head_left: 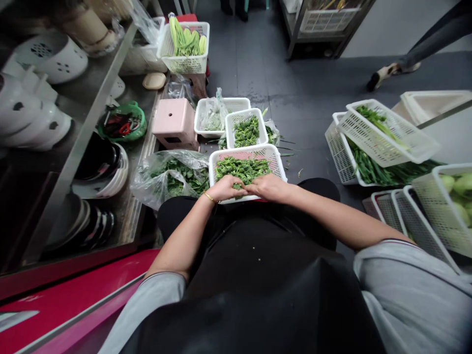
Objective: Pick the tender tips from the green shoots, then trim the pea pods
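Observation:
A white basket (279, 167) of chopped green stems rests at my lap. Over its near edge my left hand (225, 189) and my right hand (269, 188) meet, fingertips pinched close together. A bit of green shows beneath the left fingers; whatever the right fingers pinch is too small to name. Just beyond stands a smaller white basket (230, 136) with dark green florets (246, 132). Left of my lap, a clear plastic bag (145, 182) holds leafy greens (177, 177).
At the left are metal shelves (110, 88) with bowls and a green basket (138, 132), beside a pink stool (173, 118). Baskets of vegetables (391, 142) stand at the right. A person's leg (424, 49) shows at the upper right, and dark shoes at the top.

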`<move>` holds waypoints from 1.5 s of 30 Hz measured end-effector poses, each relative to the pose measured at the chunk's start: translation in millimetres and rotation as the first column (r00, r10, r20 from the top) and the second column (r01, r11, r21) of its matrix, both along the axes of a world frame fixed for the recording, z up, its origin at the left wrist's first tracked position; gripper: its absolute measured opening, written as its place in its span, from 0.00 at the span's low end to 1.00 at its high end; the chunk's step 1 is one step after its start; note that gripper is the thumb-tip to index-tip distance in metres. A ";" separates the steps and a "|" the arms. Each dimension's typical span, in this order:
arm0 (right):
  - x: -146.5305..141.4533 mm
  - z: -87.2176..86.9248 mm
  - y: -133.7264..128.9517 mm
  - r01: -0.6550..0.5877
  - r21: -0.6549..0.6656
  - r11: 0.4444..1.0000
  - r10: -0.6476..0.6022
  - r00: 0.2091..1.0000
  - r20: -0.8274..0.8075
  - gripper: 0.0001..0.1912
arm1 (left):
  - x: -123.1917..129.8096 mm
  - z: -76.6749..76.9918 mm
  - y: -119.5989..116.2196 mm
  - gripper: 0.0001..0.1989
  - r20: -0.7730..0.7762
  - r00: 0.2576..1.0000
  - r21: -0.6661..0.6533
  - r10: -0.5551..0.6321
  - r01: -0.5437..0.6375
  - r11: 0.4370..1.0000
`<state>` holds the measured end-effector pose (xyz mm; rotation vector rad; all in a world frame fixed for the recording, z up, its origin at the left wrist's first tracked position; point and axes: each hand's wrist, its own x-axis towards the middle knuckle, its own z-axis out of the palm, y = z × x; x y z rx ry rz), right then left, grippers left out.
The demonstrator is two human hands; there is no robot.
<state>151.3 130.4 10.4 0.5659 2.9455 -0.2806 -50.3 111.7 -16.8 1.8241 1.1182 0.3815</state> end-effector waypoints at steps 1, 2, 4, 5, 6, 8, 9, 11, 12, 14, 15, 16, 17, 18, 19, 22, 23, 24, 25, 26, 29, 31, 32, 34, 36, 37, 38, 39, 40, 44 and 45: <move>5.2 4.1 -11.1 0.001 -0.035 0.999 -0.002 1.000 -0.007 0.18 | -0.3 2.1 -4.7 0.15 0.066 0.996 -0.060 -0.060 0.064 0.996; 9.8 5.9 -22.4 0.005 -0.063 0.998 -0.006 1.000 -0.022 0.18 | -0.8 2.6 -10.9 0.15 0.126 0.987 -0.125 -0.100 0.116 0.985; 16.0 4.8 -42.6 0.041 -0.094 0.995 -0.047 0.997 -0.059 0.20 | -1.6 -0.5 -26.7 0.16 0.240 0.963 -0.268 -0.120 0.184 0.945; 17.3 3.3 -50.2 0.061 -0.112 0.992 -0.070 0.994 -0.083 0.21 | -1.5 -3.1 -35.6 0.16 0.301 0.948 -0.338 -0.099 0.203 0.919; 17.3 2.3 -55.6 0.074 -0.140 0.987 -0.090 0.989 -0.113 0.22 | -0.9 -5.5 -44.6 0.17 0.362 0.930 -0.396 -0.060 0.212 0.894; 13.1 3.1 -60.1 0.086 -0.236 0.968 -0.135 0.971 -0.200 0.24 | 3.1 -6.6 -60.4 0.19 0.461 0.885 -0.446 0.062 0.170 0.879; 9.1 5.0 -59.8 0.098 -0.308 0.946 -0.181 0.950 -0.255 0.24 | 6.6 -4.5 -66.5 0.19 0.487 0.863 -0.436 0.133 0.109 0.894; -1.1 9.4 -57.0 0.185 -0.470 0.863 -0.380 0.850 -0.363 0.24 | 15.7 4.3 -73.7 0.18 0.503 0.827 -0.350 0.252 -0.072 0.934; -6.0 10.8 -55.5 0.252 -0.545 0.800 -0.509 0.766 -0.393 0.25 | 20.4 9.9 -75.0 0.16 0.492 0.820 -0.277 0.291 -0.170 0.946; -10.9 9.9 -53.7 0.351 -0.678 0.646 -0.710 0.603 -0.365 0.25 | 26.8 19.8 -74.2 0.13 0.444 0.840 -0.094 0.311 -0.302 0.949; -9.3 7.9 -53.1 0.363 -0.743 0.562 -0.763 0.574 -0.297 0.25 | 27.3 22.7 -72.9 0.12 0.410 0.864 -0.014 0.291 -0.313 0.950; -4.4 5.6 -52.3 0.347 -0.808 0.476 -0.772 0.605 -0.194 0.26 | 25.6 23.5 -71.5 0.11 0.373 0.893 0.033 0.252 -0.284 0.958; 3.4 3.5 -50.5 0.319 -0.866 0.384 -0.721 0.690 -0.066 0.27 | 21.5 22.3 -70.1 0.10 0.345 0.916 0.031 0.202 -0.227 0.974; 13.2 2.2 -47.2 0.301 -0.904 0.304 -0.612 0.789 0.057 0.28 | 15.5 19.2 -68.7 0.10 0.352 0.921 -0.018 0.169 -0.174 0.985; 23.6 1.6 -41.8 0.307 -0.913 0.268 -0.478 0.865 0.151 0.28 | 8.2 14.7 -67.3 0.10 0.401 0.900 -0.101 0.171 -0.143 0.985; 42.0 -0.9 -12.6 0.414 -0.761 0.499 -0.330 0.903 0.275 0.26 | -13.0 -1.0 -60.3 0.14 0.643 0.627 -0.403 0.440 -0.212 0.890; 40.1 -5.0 0.4 0.481 -0.637 0.603 -0.408 0.872 0.272 0.26 | -17.4 -4.7 -56.6 0.14 0.680 0.498 -0.492 0.538 -0.235 0.838; 34.0 -11.6 13.7 0.551 -0.502 0.667 -0.501 0.830 0.246 0.26 | -19.9 -6.9 -52.3 0.14 0.687 0.403 -0.562 0.604 -0.233 0.794; 24.5 -20.5 26.5 0.620 -0.372 0.690 -0.594 0.780 0.199 0.26 | -20.8 -7.6 -47.7 0.13 0.675 0.357 -0.615 0.646 -0.212 0.760; 13.2 -30.8 38.0 0.687 -0.262 0.678 -0.666 0.724 0.178 0.25 | -20.4 -6.8 -43.0 0.12 0.652 0.349 -0.654 0.673 -0.190 0.732; -14.1 -57.7 59.4 0.744 -0.161 0.649 -0.722 0.668 0.178 0.17 | -17.6 -1.0 -31.2 0.11 0.582 0.409 -0.712 0.703 -0.163 0.683; -14.0 -61.7 61.2 0.727 -0.184 0.661 -0.719 0.684 0.121 0.15 | -18.5 0.1 -26.1 0.13 0.559 0.413 -0.711 0.719 -0.208 0.672; -7.7 -58.4 58.9 0.710 -0.203 0.674 -0.713 0.697 0.071 0.14 | -20.0 -1.0 -24.1 0.14 0.551 0.406 -0.702 0.729 -0.247 0.668; 11.9 -44.2 49.7 0.638 -0.274 0.719 -0.662 0.750 0.008 0.14 | -23.6 -6.0 -20.6 0.13 0.524 0.409 -0.672 0.747 -0.340 0.657; 30.1 -27.8 37.7 0.481 -0.429 0.765 -0.494 0.865 0.087 0.14 | -25.5 -12.1 -17.4 0.12 0.484 0.454 -0.626 0.748 -0.418 0.658; 35.0 -22.3 31.8 0.403 -0.507 0.762 -0.385 0.912 0.145 0.14 | -25.4 -14.6 -15.9 0.13 0.462 0.489 -0.602 0.740 -0.439 0.667; 36.2 -19.8 26.7 0.350 -0.552 0.757 -0.298 0.936 0.186 0.14 | -24.5 -16.7 -14.5 0.13 0.442 0.523 -0.581 0.729 -0.452 0.677; 33.5 -20.9 22.7 0.335 -0.545 0.768 -0.264 0.942 0.207 0.15 | -23.1 -18.2 -13.2 0.13 0.421 0.553 -0.565 0.719 -0.460 0.685; 27.4 -25.1 20.1 0.359 -0.481 0.800 -0.292 0.933 0.210 0.16 | -21.4 -19.4 -12.1 0.13 0.399 0.579 -0.555 0.711 -0.465 0.690; -6.5 -52.8 24.3 0.453 -0.128 0.882 -0.421 0.881 0.217 0.15 | -14.0 -24.0 -6.0 0.11 0.250 0.684 -0.416 0.685 -0.563 0.714; -10.8 -56.5 27.3 0.437 -0.112 0.892 -0.404 0.885 0.234 0.15 | -11.7 -25.5 -3.1 0.09 0.179 0.733 -0.304 0.657 -0.594 0.745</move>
